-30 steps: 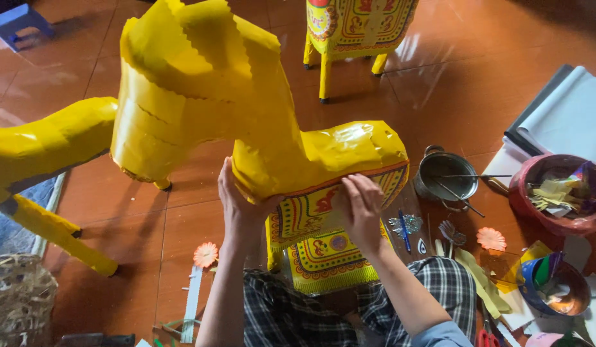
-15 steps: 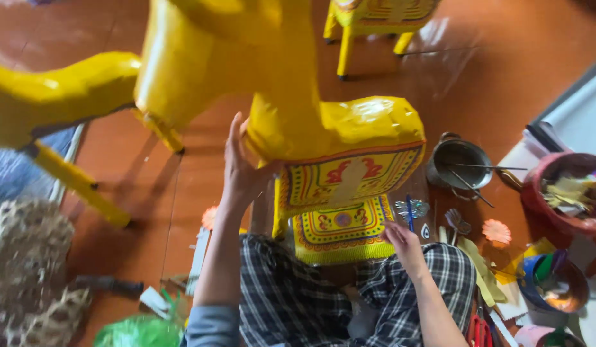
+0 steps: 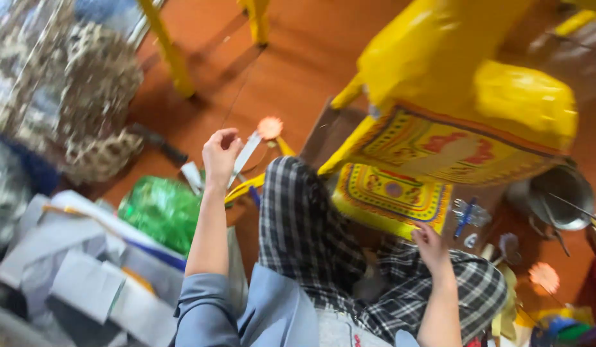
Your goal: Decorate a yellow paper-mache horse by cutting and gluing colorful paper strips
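Yellow paper horse (image 3: 452, 109) right of left hand (image 3: 219, 157), right hand (image 3: 430, 247) touching its panel

Yellow paper horse (image 3: 478, 96) with patterned saddle panel, standing on floor

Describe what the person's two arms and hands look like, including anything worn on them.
Both hands, left hand and right hand, are bare, with no gloves, rings or watch visible. The forearms are uncovered. A grey-blue fabric sleeve sits pushed up on the left arm; the right sleeve is out of view.
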